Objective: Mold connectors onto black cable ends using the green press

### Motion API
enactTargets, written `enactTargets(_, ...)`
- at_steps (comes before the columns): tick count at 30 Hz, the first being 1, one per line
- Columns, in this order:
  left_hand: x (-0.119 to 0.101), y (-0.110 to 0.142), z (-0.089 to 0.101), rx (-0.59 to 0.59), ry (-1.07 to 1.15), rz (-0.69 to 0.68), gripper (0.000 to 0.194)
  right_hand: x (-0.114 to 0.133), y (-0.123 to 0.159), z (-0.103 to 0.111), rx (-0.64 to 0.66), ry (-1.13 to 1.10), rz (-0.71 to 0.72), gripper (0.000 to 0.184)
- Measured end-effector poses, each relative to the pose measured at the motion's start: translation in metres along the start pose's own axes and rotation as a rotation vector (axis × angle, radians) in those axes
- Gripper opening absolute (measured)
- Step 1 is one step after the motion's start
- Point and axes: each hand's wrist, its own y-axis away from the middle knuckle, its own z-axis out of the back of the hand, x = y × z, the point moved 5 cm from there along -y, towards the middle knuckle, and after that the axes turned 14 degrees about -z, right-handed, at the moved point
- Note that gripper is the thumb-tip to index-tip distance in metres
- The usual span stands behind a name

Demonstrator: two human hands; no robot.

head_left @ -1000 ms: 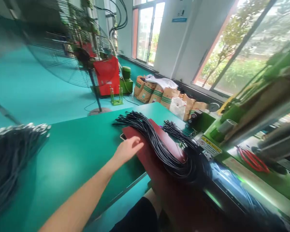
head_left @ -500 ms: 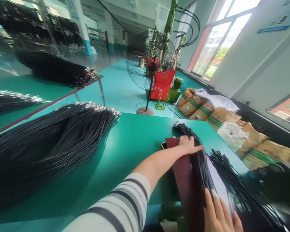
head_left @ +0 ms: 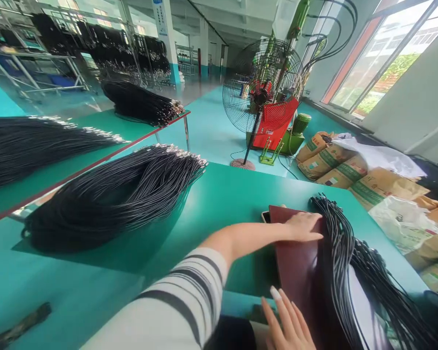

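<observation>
My left hand (head_left: 302, 226) lies flat across the far part of a dark red board (head_left: 299, 262), its thumb stretched toward a bundle of black cables (head_left: 337, 257). That bundle runs along the board's right side, over a white surface (head_left: 359, 291). Near the bottom edge, my right hand (head_left: 288, 321) has its fingers stretched out and apart, over the board's near left side, with nothing in it. A second black cable bundle (head_left: 383, 277) lies farther right. Part of a light-rimmed object (head_left: 265, 217) peeks out beneath the board's far left corner.
The green table (head_left: 237, 194) carries a large coiled cable bundle (head_left: 131, 189) on the left. Beyond it, another table (head_left: 91, 116) holds more bundles. A standing fan (head_left: 259, 97) and red machine (head_left: 277, 124) stand ahead. Brown sacks (head_left: 350, 170) line the right wall.
The view has swung left. The cable bundle now lies to the right of my left hand, which rests on the board. My right hand has left the cables and moved left.
</observation>
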Motion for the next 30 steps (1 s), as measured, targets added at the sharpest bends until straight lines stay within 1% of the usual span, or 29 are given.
enactTargets(1,-0.007,0.026,0.019,-0.008,-0.055,-0.042,0.066,-0.001,-0.001,0.003,0.009,0.002,0.009,0.049)
enactTargets(2,-0.012,0.056,0.039,0.003,-0.127,-0.045,0.064,-0.001,-0.002,0.006,0.021,-0.001,0.001,0.048)
enactTargets(3,-0.015,0.09,0.061,0.032,-0.221,-0.006,0.064,-0.002,-0.003,0.009,0.034,-0.004,-0.018,0.047)
enactTargets(4,-0.016,0.128,0.085,0.057,-0.342,0.079,0.066,-0.001,-0.003,0.011,0.042,-0.008,-0.031,0.046)
enactTargets(7,-0.019,0.245,0.16,0.125,-0.72,0.469,0.079,0.003,-0.001,0.014,0.054,-0.005,-0.061,0.046)
enactTargets(8,-0.022,0.28,0.182,0.134,-0.819,0.594,0.085,0.004,0.0,0.014,0.058,-0.002,-0.072,0.046)
enactTargets(9,-0.026,0.312,0.201,0.148,-0.897,0.702,0.09,0.006,0.001,0.013,0.06,0.001,-0.082,0.046)
enactTargets(10,-0.029,0.338,0.215,0.182,-0.938,0.809,0.096,0.006,0.002,0.013,0.058,0.003,-0.091,0.045)
enactTargets(11,-0.031,0.359,0.224,0.221,-0.948,0.897,0.1,0.007,0.002,0.014,0.056,0.005,-0.099,0.044)
enactTargets(12,-0.032,0.373,0.229,0.261,-0.939,0.952,0.103,0.007,0.003,0.014,0.055,0.006,-0.103,0.044)
enactTargets(13,-0.032,0.382,0.231,0.299,-0.924,0.982,0.103,0.007,0.004,0.014,0.055,0.005,-0.104,0.043)
enactTargets(14,-0.032,0.385,0.231,0.328,-0.911,0.989,0.101,0.007,0.004,0.015,0.056,0.003,-0.106,0.042)
enactTargets(16,-0.029,0.382,0.227,0.353,-0.906,0.977,0.091,0.006,0.005,0.015,0.063,-0.006,-0.114,0.042)
enactTargets(19,-0.023,0.374,0.224,0.352,-0.898,0.989,0.074,0.005,0.006,0.015,0.074,-0.025,-0.129,0.042)
enactTargets(22,-0.02,0.372,0.23,0.354,-0.864,0.986,0.071,0.004,0.006,0.015,0.079,-0.031,-0.136,0.04)
enactTargets(24,-0.02,0.373,0.239,0.344,-0.838,0.973,0.071,0.004,0.005,0.016,0.08,-0.031,-0.14,0.038)
enactTargets(26,-0.021,0.372,0.253,0.329,-0.819,0.96,0.071,0.004,0.006,0.016,0.083,-0.026,-0.135,0.037)
enactTargets(28,-0.022,0.37,0.272,0.319,-0.805,0.953,0.07,0.003,0.008,0.014,0.084,-0.023,-0.127,0.037)
enactTargets(30,-0.023,0.366,0.298,0.288,-0.786,0.959,0.069,-0.001,0.011,0.011,0.089,-0.036,-0.135,0.036)
